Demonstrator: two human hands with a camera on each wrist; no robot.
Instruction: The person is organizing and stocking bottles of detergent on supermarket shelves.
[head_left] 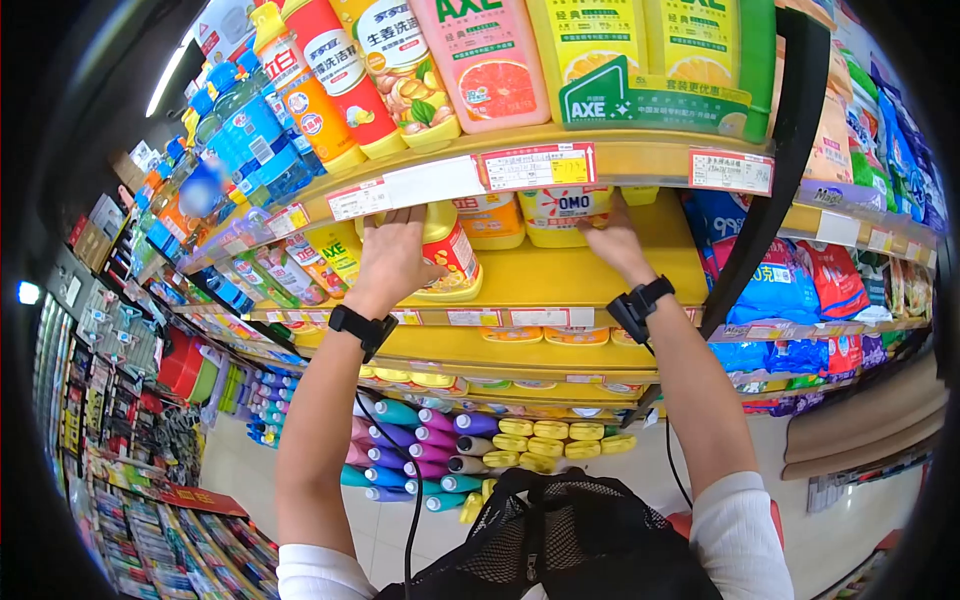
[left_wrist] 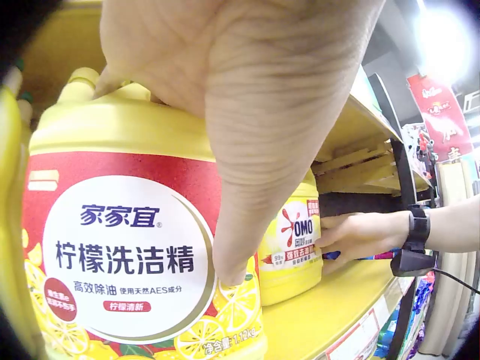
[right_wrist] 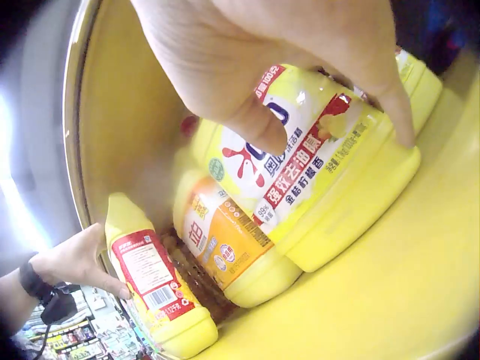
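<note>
On the yellow shelf (head_left: 600, 270), a yellow bottle with a red lemon label (head_left: 455, 262) (left_wrist: 127, 169) (right_wrist: 154, 277) is gripped by my left hand (head_left: 393, 262) (left_wrist: 247, 82) (right_wrist: 75, 259). The left thumb lies on its front, and the other fingers reach its top and far side. My right hand (head_left: 617, 243) (left_wrist: 364, 232) (right_wrist: 277, 45) holds a yellow OMO bottle (head_left: 560, 232) (left_wrist: 289, 281) (right_wrist: 330, 232), thumb on the label and fingers at its side. Between these two stands an orange-labelled bottle (head_left: 492, 222) (right_wrist: 225, 240), touched by neither hand.
Large bottles (head_left: 485, 75) line the shelf above, behind a price-tag edge (head_left: 540, 167). A black upright post (head_left: 765, 190) stands right of the hands, with bagged goods (head_left: 775, 285) beyond it. More bottles (head_left: 425, 450) stand low down. A black mesh bag (head_left: 540, 540) hangs before the body.
</note>
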